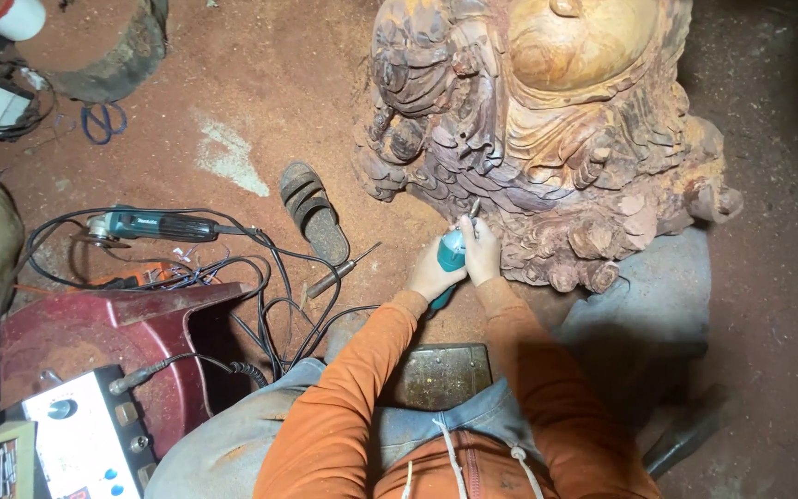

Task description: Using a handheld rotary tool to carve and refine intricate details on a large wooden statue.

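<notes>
Operator position: seated low, orange sleeves and grey trousers at the near edge; a worn metal plate [436,374] lies between the knees.
Control box: near left, white-faced box [80,444] with knobs, resting on a dark red plastic chair [94,333].
Cables: black cables [265,305] run from the near left across the floor toward the middle.
Left hand: left hand [431,273] clenched around the rear body of the teal rotary tool [452,259].
Right hand: right hand [482,251] clenched around the front of the same tool, fingers close behind the bit.
Tool location: centre of the scene, just beyond the knees, nose angled up and to the right; the bit tip sits at the lower front edge of the wood carving [547,139], touching or almost touching. Contact cannot be confirmed.
Step in hand: judged to be detail grinding on the scaled relief along the carving's lower left base.
Next move calls for: judged to need a steady two-hand brace, light pressure, and short strokes following the relief grooves; the power cable should stay slack and away from the bit.
Risk: the bit may skip across raised scales if pressed hard.
Spare bit: a metal shaft tool [342,270] lies on the floor left of the hands.
Sandal: dark sandal [313,211] farther left, sole down.
Angle grinder: teal angle grinder [145,225] lies at the middle left, unheld.
Floor: red sawdust floor [260,102] extends to the far side.
</notes>
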